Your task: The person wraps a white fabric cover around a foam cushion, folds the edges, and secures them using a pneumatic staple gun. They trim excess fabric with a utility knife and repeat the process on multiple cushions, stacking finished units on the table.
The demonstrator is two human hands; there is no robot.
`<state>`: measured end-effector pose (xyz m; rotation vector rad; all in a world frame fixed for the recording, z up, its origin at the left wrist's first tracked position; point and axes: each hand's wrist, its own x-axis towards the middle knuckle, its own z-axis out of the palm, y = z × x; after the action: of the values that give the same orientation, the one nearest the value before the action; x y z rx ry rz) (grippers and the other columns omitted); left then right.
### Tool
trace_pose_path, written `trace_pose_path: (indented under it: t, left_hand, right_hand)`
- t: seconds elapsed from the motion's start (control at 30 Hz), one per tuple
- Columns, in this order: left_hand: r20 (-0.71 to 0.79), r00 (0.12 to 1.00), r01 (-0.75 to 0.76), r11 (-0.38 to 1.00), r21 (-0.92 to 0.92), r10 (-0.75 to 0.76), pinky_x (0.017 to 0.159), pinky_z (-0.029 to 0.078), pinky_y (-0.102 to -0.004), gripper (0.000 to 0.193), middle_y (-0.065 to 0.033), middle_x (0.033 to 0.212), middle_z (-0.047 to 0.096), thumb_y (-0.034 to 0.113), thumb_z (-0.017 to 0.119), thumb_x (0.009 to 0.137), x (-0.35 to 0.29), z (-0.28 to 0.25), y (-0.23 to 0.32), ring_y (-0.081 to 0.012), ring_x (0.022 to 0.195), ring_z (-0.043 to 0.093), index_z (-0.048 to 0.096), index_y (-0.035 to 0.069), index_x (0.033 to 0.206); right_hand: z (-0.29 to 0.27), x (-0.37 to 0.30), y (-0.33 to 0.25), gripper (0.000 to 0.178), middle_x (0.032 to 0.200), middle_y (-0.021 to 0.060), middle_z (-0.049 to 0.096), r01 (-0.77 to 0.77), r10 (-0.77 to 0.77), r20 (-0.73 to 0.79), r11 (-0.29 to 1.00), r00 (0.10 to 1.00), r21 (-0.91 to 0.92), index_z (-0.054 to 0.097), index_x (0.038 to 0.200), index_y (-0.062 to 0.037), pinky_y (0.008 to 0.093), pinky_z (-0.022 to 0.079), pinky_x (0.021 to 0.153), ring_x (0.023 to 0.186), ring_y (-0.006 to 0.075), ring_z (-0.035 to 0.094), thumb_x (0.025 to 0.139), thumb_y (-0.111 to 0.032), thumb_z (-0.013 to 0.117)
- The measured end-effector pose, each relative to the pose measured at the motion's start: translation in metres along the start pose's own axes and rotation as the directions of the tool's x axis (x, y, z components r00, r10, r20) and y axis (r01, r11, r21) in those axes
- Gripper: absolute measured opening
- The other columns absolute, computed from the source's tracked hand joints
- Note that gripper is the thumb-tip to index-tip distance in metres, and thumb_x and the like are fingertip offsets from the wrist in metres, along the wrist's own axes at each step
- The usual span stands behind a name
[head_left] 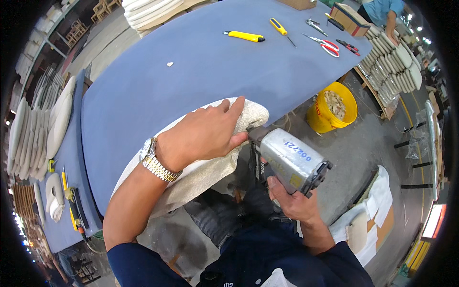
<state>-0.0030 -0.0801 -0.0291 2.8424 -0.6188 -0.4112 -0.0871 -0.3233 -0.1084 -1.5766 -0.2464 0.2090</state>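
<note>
My left hand lies over a cream textured fabric piece with a rounded far end, at the near edge of the blue table. Its index finger stretches forward, while the thumb presses the fabric's edge and the other fingers curl over the piece. In my right hand is a silver staple gun, gripped below its body. The gun's dark nose meets the fabric edge beside my left thumb; the exact contact point is hidden. A metal watch circles my left wrist.
A yellow utility knife, screwdriver, red-handled scissors and pliers lie across the tabletop. Right of the table stands a yellow bucket of scraps. Pale pads are stacked at left. Another person's arm shows far right.
</note>
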Motion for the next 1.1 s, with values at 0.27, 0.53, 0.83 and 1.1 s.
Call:
trace_pose_path:
  t: [0.27,0.53,0.83,1.1]
  left_hand:
    - [-0.125,0.990,-0.061,0.997,0.043,0.066,0.088,0.057,-0.0496,0.072,-0.0338,0.120,0.062,0.036,0.062,0.099,0.003,0.009,-0.002,-0.0473,0.104,0.067,0.036,-0.010,0.149]
    - [0.013,1.000,0.016,0.999,0.043,-0.017,0.100,0.053,-0.0487,0.077,-0.0331,0.145,0.049,0.031,0.063,0.098,0.008,0.007,0.001,-0.0450,0.121,0.060,0.027,-0.009,0.153]
    - [-0.090,0.993,-0.073,0.993,0.095,0.082,0.095,0.055,-0.0509,0.082,-0.0361,0.137,0.051,0.025,0.070,0.092,0.004,0.018,-0.007,-0.0502,0.109,0.063,0.028,-0.010,0.152]
    - [-0.001,0.997,-0.072,0.997,0.037,0.072,0.089,0.056,-0.0512,0.085,-0.0326,0.127,0.057,0.018,0.077,0.086,0.009,0.000,-0.007,-0.0481,0.104,0.066,0.029,-0.010,0.150]
  right_hand:
    - [-0.005,0.011,0.010,0.026,0.106,0.0187,0.075,0.212,-0.209,0.038,0.938,0.977,-0.273,0.072,0.109,0.0023,0.0416,0.056,0.088,0.099,0.0346,0.074,0.086,-0.008,0.076]
    - [-0.002,0.009,0.008,0.024,0.105,0.0178,0.075,0.196,-0.194,0.036,0.933,0.980,-0.301,0.072,0.108,0.0011,0.0427,0.056,0.088,0.097,0.0348,0.074,0.085,-0.006,0.076]
    - [0.009,0.011,-0.005,0.025,0.106,0.0148,0.074,0.084,-0.071,0.052,0.946,0.996,-0.314,0.069,0.112,0.0003,0.0401,0.054,0.085,0.093,0.0310,0.070,0.088,-0.001,0.071]
    - [0.015,0.017,0.016,0.023,0.104,0.0082,0.073,0.111,-0.106,0.034,0.943,0.994,-0.312,0.063,0.118,0.0027,0.0285,0.051,0.066,0.076,0.0131,0.064,0.095,0.002,0.063]
